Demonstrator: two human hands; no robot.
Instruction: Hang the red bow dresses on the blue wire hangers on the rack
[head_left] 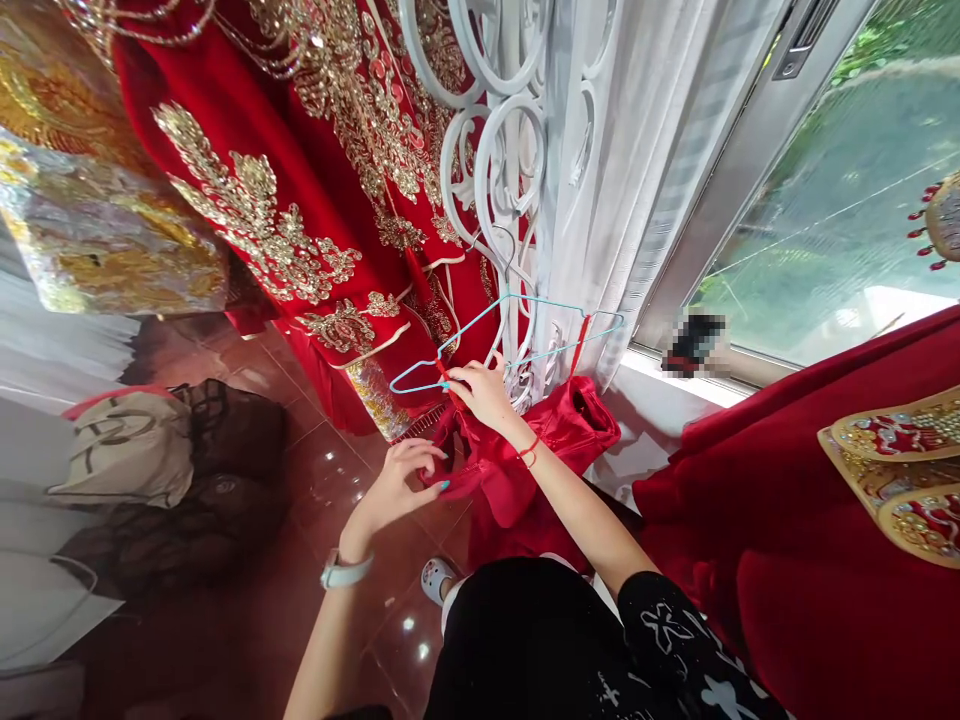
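A light blue wire hanger [525,312] hangs low from the white scrolled metal rack [499,150]. A plain red garment [559,440] droops from it by thin red straps. My right hand [484,392] pinches a red strap at the hanger's left end. Just below, my left hand [401,485], with a pale watch on its wrist, has its fingers closed on a fold of the same red cloth.
Red gowns with heavy gold embroidery [300,180] hang at the upper left. A white sheer curtain [637,170] and a window [825,220] fill the right. Red fabric with gold trim [825,540] lies at the lower right. A beige bag [127,445] sits on the reddish tile floor [300,560].
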